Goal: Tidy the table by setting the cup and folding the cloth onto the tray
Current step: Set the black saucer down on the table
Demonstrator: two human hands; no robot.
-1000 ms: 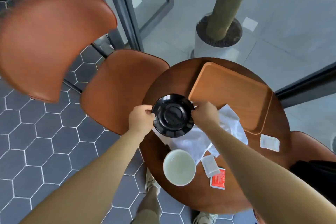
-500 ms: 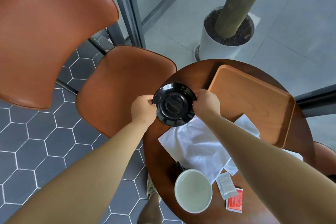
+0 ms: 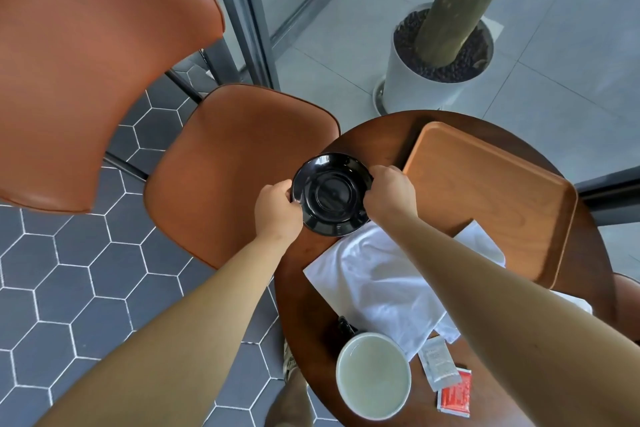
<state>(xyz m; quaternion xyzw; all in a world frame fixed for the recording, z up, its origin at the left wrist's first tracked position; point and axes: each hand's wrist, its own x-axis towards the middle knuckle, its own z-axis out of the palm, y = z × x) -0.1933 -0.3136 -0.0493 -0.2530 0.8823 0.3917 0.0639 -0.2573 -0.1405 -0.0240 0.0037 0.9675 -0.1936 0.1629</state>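
Two hands on a glossy round black saucer (image 3: 332, 196) at the table's left edge, just beside the tray.

Left hand (image 3: 277, 210) has its fingers curled onto the near-left rim and the right hand (image 3: 389, 196) has its fingers clamped on the right rim. Gripping opposite rims likely keeps the saucer level for carrying. Can't tell whether it is lifted clear of the round dark wooden table (image 3: 374, 135). The orange-brown rectangular wooden tray (image 3: 485, 191) is bare and sits on the far right, so probably the drop spot. The crumpled white cloth (image 3: 374, 281) is unfolded and spread on the table between saucer and cup, with a corner lapping the tray's near rim. The round white cup (image 3: 373, 376) of pale liquid sits at the near edge, not on the tray. A grey sachet (image 3: 438, 362) and a red sachet (image 3: 455, 393) lie beside the cup.
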